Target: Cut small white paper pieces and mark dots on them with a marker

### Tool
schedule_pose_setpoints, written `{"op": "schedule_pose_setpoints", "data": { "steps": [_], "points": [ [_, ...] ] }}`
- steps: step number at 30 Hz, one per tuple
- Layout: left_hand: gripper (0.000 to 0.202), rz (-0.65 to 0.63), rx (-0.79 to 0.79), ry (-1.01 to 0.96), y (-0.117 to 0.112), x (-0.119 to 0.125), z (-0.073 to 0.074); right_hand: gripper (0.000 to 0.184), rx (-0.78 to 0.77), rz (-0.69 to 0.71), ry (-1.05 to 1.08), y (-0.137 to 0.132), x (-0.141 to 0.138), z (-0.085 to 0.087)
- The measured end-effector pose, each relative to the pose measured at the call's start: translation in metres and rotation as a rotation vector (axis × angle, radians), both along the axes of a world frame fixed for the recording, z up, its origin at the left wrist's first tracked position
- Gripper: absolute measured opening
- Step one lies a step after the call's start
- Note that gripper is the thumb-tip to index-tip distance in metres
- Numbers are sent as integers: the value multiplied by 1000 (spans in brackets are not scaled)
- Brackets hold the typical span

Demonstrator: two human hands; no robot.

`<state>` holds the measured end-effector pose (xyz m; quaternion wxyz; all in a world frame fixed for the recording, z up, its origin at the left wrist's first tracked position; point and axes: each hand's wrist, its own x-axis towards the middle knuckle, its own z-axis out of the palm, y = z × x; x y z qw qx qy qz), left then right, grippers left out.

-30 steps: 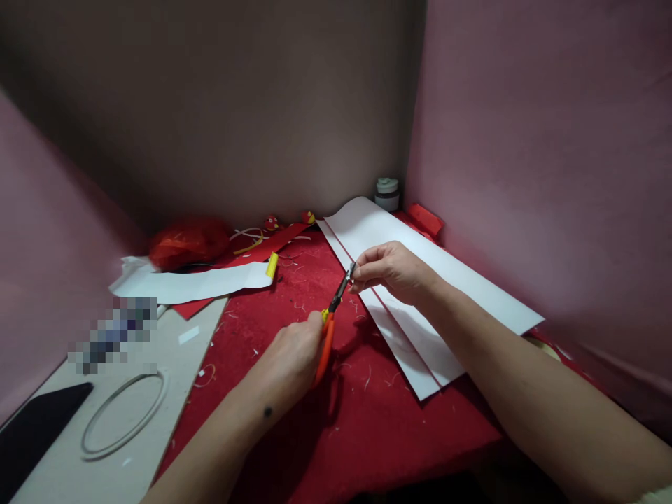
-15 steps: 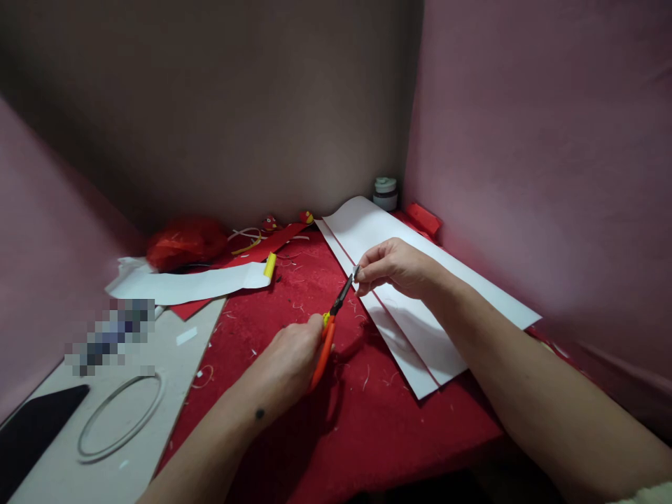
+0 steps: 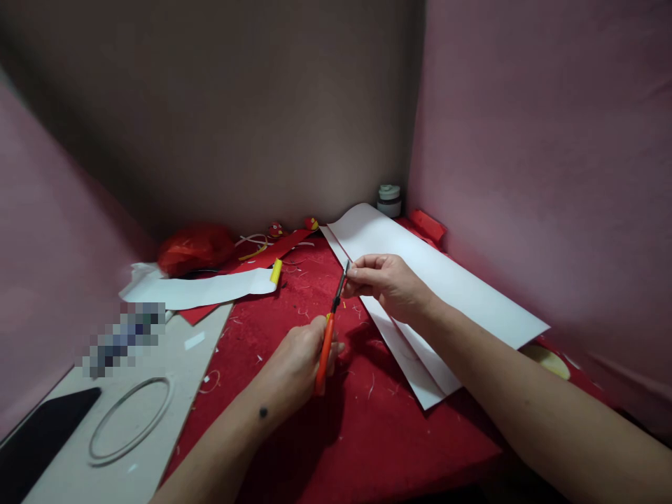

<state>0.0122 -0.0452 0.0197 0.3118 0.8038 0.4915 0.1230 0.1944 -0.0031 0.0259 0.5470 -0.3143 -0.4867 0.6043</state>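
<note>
- While the scissors (image 3: 329,329) slant upward over the red cloth (image 3: 388,455), the left hand (image 3: 300,353) has its grip closed around their orange handles.
- At the blade tips, the right hand (image 3: 387,281) keeps a narrow pinch on a small pale piece (image 3: 346,266), mostly hidden by the fingers.
- Beneath the right hand and forearm lie white sheets (image 3: 441,287).
- Farther left, a yellow clip (image 3: 276,271) sits at the end of a white strip (image 3: 199,288).
- A pale ring (image 3: 102,462) rests on the table (image 3: 178,392).
- Behind the sheets stands a lidded jar (image 3: 389,203).
</note>
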Motion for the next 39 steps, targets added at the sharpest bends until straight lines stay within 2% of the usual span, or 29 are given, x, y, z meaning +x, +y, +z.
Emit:
{"op": "schedule_pose_setpoints", "data": {
  "steps": [7,13,29,32,39],
  "points": [
    [22,22,-26,-61,0,0,-4,7,38,-97,2,-1,-6,-2],
    [24,69,-86,-187,1,-1,-14,5,65,-92,29,3,-4,-5],
    [29,0,-237,-168,-6,1,12,5,52,-53,6,5,3,-2],
    [30,-26,-273,-141,-4,-1,13,4,48,-54,3,5,3,-3],
    [29,-49,-228,-110,-3,-4,11,4,-6,-47,-27,6,-1,-7]
  ]
}}
